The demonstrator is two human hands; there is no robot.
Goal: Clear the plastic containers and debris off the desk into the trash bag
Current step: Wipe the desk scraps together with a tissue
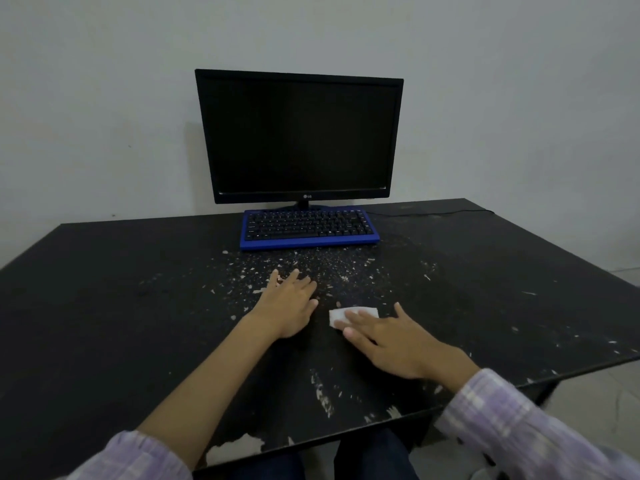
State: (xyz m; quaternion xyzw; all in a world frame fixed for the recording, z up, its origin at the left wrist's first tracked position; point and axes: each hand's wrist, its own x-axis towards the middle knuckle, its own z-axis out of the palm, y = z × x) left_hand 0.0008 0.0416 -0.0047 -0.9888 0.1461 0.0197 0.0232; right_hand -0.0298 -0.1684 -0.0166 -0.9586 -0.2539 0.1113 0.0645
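A dim room: a bare grey wall point(104, 98) rises behind the black desk point(104, 289), and pale floor point(595, 403) shows past the desk's right edge.

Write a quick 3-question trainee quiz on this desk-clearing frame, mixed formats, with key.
1. True or false: the right hand lies with straight fingers on a white tissue.
2. Multiple choice: the pale debris is densest
A. behind the monitor
B. between the blue keyboard and the hands
C. at the desk's far left corner
3. Fill in: the left hand rests flat on the ____.

Key: 1 true; 2 B; 3 desk. No plastic containers or trash bag show in this view.
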